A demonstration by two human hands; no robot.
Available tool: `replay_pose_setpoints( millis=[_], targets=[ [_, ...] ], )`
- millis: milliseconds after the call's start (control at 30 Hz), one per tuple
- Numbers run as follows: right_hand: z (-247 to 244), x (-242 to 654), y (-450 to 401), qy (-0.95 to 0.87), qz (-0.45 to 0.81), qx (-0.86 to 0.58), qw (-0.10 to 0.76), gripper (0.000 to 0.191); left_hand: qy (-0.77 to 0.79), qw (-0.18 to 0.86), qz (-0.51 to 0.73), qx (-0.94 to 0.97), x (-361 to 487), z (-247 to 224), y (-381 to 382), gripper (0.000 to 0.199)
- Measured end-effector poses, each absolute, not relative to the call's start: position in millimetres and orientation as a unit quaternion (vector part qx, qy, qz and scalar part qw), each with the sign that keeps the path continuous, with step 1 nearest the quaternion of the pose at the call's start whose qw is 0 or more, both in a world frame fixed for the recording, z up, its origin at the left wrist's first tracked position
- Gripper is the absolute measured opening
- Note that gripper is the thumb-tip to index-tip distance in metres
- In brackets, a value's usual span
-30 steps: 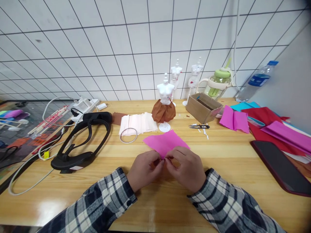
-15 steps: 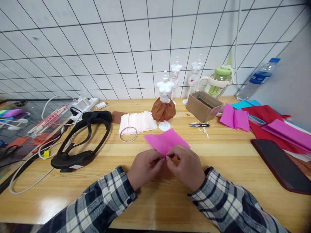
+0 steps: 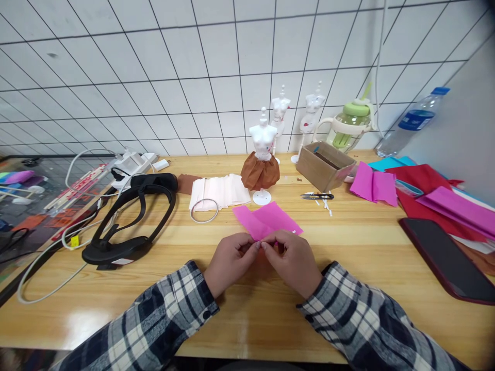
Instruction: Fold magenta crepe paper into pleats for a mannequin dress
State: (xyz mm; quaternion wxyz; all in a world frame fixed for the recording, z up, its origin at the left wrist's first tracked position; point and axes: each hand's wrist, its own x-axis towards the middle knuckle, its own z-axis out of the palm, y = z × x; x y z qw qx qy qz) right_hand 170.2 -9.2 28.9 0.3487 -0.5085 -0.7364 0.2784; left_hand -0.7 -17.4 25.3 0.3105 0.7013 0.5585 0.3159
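A small sheet of pink crepe paper (image 3: 273,217) is pinched along its near edge between both hands. My left hand (image 3: 233,259) is closed, thumb against fingers, on the left part of that edge. Right beside it, fingertips almost touching, my right hand (image 3: 293,259) pinches the same edge. The paper fans out away from me above the table, with a fold near its middle. Just beyond it stands a white mini dress form (image 3: 263,140) wearing a gathered brown skirt (image 3: 260,171). The gripped edge itself is mostly hidden by my fingers.
Left lie a cream pleated strip (image 3: 226,191), a metal ring (image 3: 204,211) and a black headset strap (image 3: 145,247). Thread snips (image 3: 317,196), a cardboard box (image 3: 325,166), pink folded paper (image 3: 373,184) and a phone (image 3: 450,260) are to the right. Two more dress forms (image 3: 310,118) stand behind.
The pink paper now shows a fold near its middle, and its left corner has shifted slightly right. My fingertips have drawn closer together along the edge.
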Motion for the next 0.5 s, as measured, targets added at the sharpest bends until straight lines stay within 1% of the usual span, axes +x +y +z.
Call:
replay_pose_setpoints(
  millis=[300, 500],
  targets=[
    [30.6, 171.4, -11.3, -0.746, 0.299, -0.474, 0.359, 0.017, 0.558, 0.317, 0.355, 0.68, -3.9, 26.5, -12.7, 0.025],
    [35.5, 173.2, -12.1, -0.772, 0.29, -0.452, 0.339, 0.018, 0.548, 0.383, 0.35, 0.656, -4.6, 32.7, -11.4, 0.026]
  ],
)
